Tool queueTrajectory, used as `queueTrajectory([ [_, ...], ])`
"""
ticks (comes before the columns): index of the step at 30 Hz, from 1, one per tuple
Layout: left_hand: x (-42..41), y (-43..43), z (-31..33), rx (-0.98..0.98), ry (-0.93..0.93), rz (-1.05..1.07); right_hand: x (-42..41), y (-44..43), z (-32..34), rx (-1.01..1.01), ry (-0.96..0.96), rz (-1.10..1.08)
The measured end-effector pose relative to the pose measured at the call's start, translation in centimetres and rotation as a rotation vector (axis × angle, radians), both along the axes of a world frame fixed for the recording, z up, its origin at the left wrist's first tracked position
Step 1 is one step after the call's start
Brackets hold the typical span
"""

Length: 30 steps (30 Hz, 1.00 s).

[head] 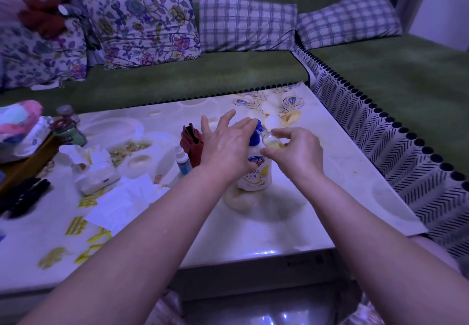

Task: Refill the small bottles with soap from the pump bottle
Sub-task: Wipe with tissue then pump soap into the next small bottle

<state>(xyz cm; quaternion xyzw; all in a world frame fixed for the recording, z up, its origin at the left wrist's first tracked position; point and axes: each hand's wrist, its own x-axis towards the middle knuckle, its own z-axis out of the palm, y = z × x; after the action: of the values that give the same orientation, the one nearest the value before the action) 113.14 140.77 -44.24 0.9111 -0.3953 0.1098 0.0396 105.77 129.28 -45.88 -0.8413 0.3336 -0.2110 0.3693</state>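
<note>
Glossy and pale, printed with yellow flowers, the table (pixel 317 197) in front of you sits against a green sofa (pixel 228 71) lined with floral and checked cushions (pixel 247 24).

Near the middle of the table stands the pump bottle (pixel 256 172), upright, white with a blue pump head. Your left hand (pixel 223 147) lies over that pump head with its fingers straight and spread apart, gripping nothing. You cannot tell from here whether it is pressing down.

Your right hand (pixel 297 149) pinches the small clear bottle (pixel 270 142) between thumb and fingertips. It is tilted, with its open mouth right at the pump's spout, and yellowish liquid shows inside it.

To your left of the pump bottle, a second small bottle (pixel 183 161) with a white cap and blue label stands on the table, just beside a dark red pouch (pixel 191 142).

Farther left lie a tissue pack (pixel 94 172) and loose white paper sheets (pixel 121 203). A blurred glass jar (pixel 68 126) stands at the far left, and something black (pixel 22 197) lies at the table's left edge.
</note>
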Motion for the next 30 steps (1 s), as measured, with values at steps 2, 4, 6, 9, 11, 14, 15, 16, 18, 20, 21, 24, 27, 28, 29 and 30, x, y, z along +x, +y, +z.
queueTrajectory([
  [2, -0.05, 0.02, 0.05, 0.005, 0.006, 0.003, 0.00, 0.03, -0.03, 0.002, -0.001, 0.001],
  [4, -0.08, 0.04, 0.07, 0.012, 0.010, 0.006, 0.03, 0.02, -0.07, 0.003, -0.002, 0.000],
  [6, -0.03, 0.06, 0.05, 0.011, 0.006, 0.003, 0.03, 0.04, -0.08, 0.002, -0.002, -0.002],
  [9, -0.02, 0.08, 0.01, 0.002, 0.007, 0.000, 0.00, 0.08, -0.05, 0.004, -0.002, -0.004],
  [11, -0.03, 0.05, 0.02, 0.005, 0.007, -0.001, -0.05, 0.09, 0.01, 0.007, -0.005, -0.004],
  [14, -0.04, 0.02, 0.02, 0.009, 0.002, 0.000, -0.10, 0.12, 0.04, 0.006, -0.006, -0.005],
  [15, -0.03, 0.01, 0.00, 0.008, 0.002, 0.000, -0.09, 0.11, 0.04, 0.005, -0.006, -0.005],
  [16, -0.03, 0.02, 0.01, 0.007, 0.004, 0.000, -0.07, 0.11, 0.03, 0.006, -0.005, -0.005],
  [18, -0.03, 0.01, 0.00, 0.007, 0.009, 0.000, -0.04, 0.06, 0.03, 0.005, -0.002, -0.006],
  [20, 0.01, 0.00, -0.02, 0.007, 0.010, 0.001, 0.00, 0.03, 0.06, 0.006, 0.004, -0.006],
  [21, 0.04, 0.01, -0.05, 0.007, 0.008, 0.000, 0.01, 0.03, 0.07, 0.004, 0.007, -0.006],
  [24, 0.07, 0.02, -0.09, 0.007, 0.007, 0.000, -0.04, 0.05, 0.16, -0.001, 0.008, -0.001],
  [27, 0.03, -0.04, -0.07, 0.021, 0.004, -0.001, -0.14, 0.02, 0.19, -0.003, 0.004, 0.002],
  [28, 0.05, -0.03, -0.07, 0.027, -0.003, -0.004, -0.14, 0.03, 0.17, -0.005, 0.002, 0.001],
  [29, 0.09, -0.01, -0.05, 0.032, -0.012, -0.007, -0.12, 0.04, 0.16, -0.006, -0.001, 0.000],
  [30, 0.14, 0.02, -0.02, 0.036, -0.018, -0.008, -0.09, 0.06, 0.14, -0.007, -0.002, -0.001],
])
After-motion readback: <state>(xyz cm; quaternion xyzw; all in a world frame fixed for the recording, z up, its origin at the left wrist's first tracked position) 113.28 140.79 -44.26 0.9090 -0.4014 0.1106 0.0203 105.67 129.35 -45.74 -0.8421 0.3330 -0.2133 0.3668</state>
